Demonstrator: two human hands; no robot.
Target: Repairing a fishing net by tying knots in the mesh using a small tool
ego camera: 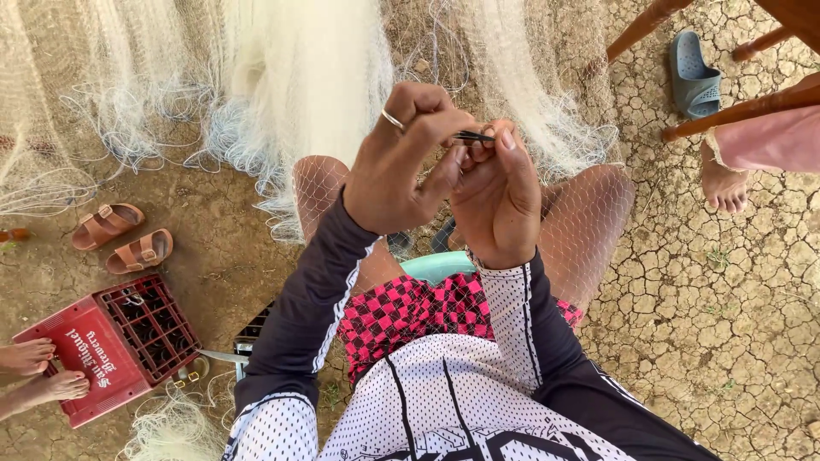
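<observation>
White fishing net (299, 77) drapes over my knees; my left hand (401, 166) pinches a dark netting needle (474, 136), my right hand (495, 201) closed on mesh. Red crate (102, 350), brown sandals (124, 239) lie left; someone's bare foot (724, 183) right.

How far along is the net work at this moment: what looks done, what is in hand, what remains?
Done: cannot tell; no finished stretch stands out in the white fishing net. In hand: the left hand and right hand meet over the knees, pinching a thin dark tool at the mesh draped across the legs. Left: a large heap of net lies spread on the cracked ground ahead.
</observation>
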